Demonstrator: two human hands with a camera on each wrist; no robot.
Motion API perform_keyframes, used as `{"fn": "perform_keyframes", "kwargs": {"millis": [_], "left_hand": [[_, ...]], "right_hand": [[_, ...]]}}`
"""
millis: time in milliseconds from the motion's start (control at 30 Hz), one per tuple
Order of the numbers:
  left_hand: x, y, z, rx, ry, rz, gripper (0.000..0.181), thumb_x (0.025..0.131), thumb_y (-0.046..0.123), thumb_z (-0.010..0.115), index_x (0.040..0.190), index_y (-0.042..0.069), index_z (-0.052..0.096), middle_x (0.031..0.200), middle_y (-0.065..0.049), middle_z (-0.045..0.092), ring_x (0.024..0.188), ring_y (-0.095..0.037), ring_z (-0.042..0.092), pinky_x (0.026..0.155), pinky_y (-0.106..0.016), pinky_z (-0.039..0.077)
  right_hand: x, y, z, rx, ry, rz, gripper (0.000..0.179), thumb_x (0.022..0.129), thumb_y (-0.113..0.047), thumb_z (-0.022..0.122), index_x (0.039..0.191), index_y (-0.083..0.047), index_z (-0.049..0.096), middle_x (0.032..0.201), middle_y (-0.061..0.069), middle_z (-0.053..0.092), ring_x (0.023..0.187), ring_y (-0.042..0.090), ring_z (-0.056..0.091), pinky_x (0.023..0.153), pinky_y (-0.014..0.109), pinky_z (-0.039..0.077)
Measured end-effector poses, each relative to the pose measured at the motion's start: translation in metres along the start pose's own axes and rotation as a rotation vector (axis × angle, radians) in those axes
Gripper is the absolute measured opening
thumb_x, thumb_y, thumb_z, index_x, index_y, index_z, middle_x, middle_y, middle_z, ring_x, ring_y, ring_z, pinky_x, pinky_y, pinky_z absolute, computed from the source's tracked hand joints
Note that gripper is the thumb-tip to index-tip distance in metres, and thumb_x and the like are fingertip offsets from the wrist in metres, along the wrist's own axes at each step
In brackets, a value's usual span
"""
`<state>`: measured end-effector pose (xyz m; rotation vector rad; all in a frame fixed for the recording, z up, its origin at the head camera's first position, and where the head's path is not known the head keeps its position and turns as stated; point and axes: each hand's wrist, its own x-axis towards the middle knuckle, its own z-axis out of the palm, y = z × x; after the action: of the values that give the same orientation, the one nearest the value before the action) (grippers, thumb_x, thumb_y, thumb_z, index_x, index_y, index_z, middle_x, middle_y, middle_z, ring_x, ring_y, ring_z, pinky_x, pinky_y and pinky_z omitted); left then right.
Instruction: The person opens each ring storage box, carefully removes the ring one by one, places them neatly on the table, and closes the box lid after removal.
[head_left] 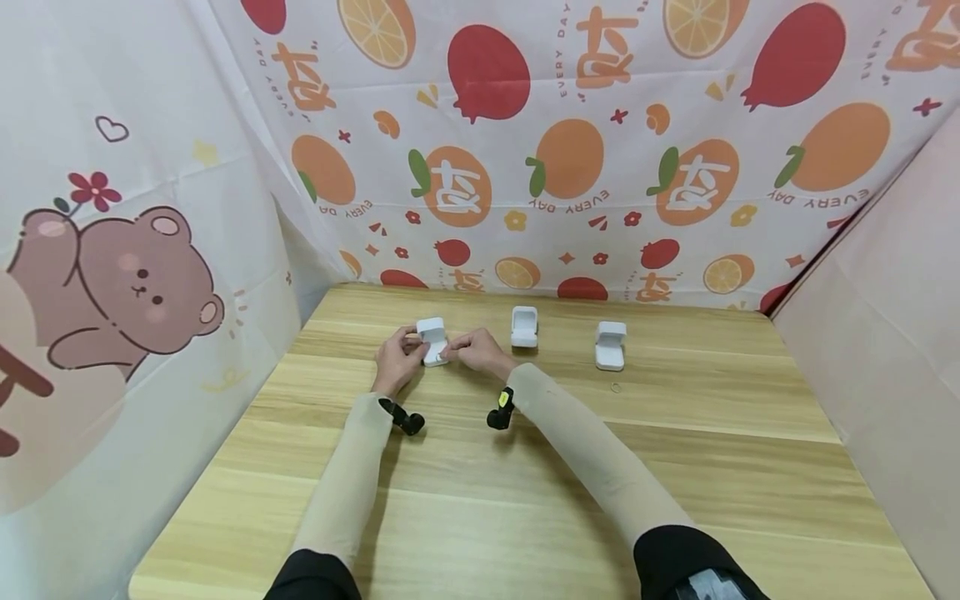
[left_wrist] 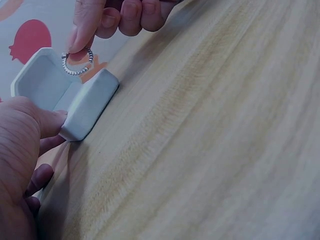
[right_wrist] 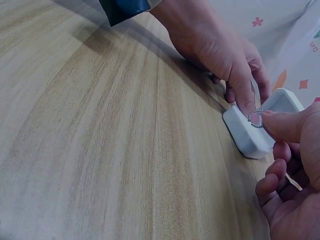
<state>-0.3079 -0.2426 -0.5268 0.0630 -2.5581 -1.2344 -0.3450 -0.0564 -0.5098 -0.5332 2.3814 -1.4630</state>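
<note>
A small white ring box point(head_left: 431, 328) stands with its lid up near the back left of the table. My left hand point(head_left: 396, 360) grips it from the left, thumb on the base's front corner, as the left wrist view shows. From the other side my right hand point(head_left: 482, 350) pinches a silver, beaded-looking ring point(left_wrist: 75, 73) between thumb and forefinger. In the right wrist view the ring point(right_wrist: 255, 125) hangs upright, overlapping the base of the box point(right_wrist: 245, 136). The slot inside the box is hidden.
Two more white ring boxes stand with lids up, one in the middle point(head_left: 524, 337) and one farther right point(head_left: 610, 358). A thin ring point(head_left: 616, 387) lies on the wooden table point(head_left: 480, 500) in front of the right box. Printed cloth point(head_left: 637, 267) hangs behind the table.
</note>
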Motion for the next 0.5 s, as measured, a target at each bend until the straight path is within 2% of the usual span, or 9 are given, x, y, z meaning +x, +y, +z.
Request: {"fn": "perform_keyframes", "kwargs": {"millis": [100, 200, 367, 500], "left_hand": [[-0.0009, 0.0007, 0.0003, -0.011, 0.004, -0.002, 0.039, 0.085, 0.023, 0.062, 0.121, 0.015, 0.053, 0.104, -0.013, 0.068, 0.094, -0.028, 0.066, 0.105, -0.048, 0.023], [-0.0019, 0.0, 0.0007, -0.008, 0.002, -0.006, 0.038, 0.085, 0.024, 0.062, 0.121, 0.016, 0.053, 0.104, -0.011, 0.068, 0.094, -0.027, 0.066, 0.106, -0.048, 0.022], [-0.0018, 0.0003, 0.0009, -0.002, 0.006, 0.001, 0.038, 0.084, 0.023, 0.063, 0.121, 0.016, 0.054, 0.103, -0.011, 0.069, 0.094, -0.027, 0.066, 0.107, -0.049, 0.016], [-0.001, 0.0014, 0.0008, -0.002, 0.01, 0.011, 0.038, 0.084, 0.022, 0.063, 0.121, 0.014, 0.054, 0.103, -0.012, 0.069, 0.094, -0.028, 0.066, 0.106, -0.049, 0.018]], "right_hand": [[-0.0005, 0.0007, 0.0009, 0.002, -0.002, -0.001, 0.007, 0.077, -0.031, 0.07, 0.076, -0.026, 0.075, 0.087, -0.01, 0.072, 0.089, 0.006, 0.061, 0.072, 0.021, 0.043], [0.0, 0.0019, 0.0033, -0.001, 0.004, 0.006, 0.006, 0.077, -0.029, 0.071, 0.076, -0.025, 0.075, 0.087, -0.01, 0.072, 0.091, 0.006, 0.06, 0.072, 0.02, 0.043], [-0.0001, 0.0008, 0.007, -0.015, 0.025, 0.002, 0.005, 0.075, -0.027, 0.072, 0.074, -0.023, 0.075, 0.085, -0.008, 0.072, 0.076, 0.005, 0.054, 0.061, 0.019, 0.037], [0.0014, 0.0008, 0.0079, -0.021, 0.033, -0.002, 0.006, 0.073, -0.029, 0.073, 0.072, -0.023, 0.075, 0.082, -0.008, 0.072, 0.071, 0.006, 0.05, 0.059, 0.02, 0.035]]}}
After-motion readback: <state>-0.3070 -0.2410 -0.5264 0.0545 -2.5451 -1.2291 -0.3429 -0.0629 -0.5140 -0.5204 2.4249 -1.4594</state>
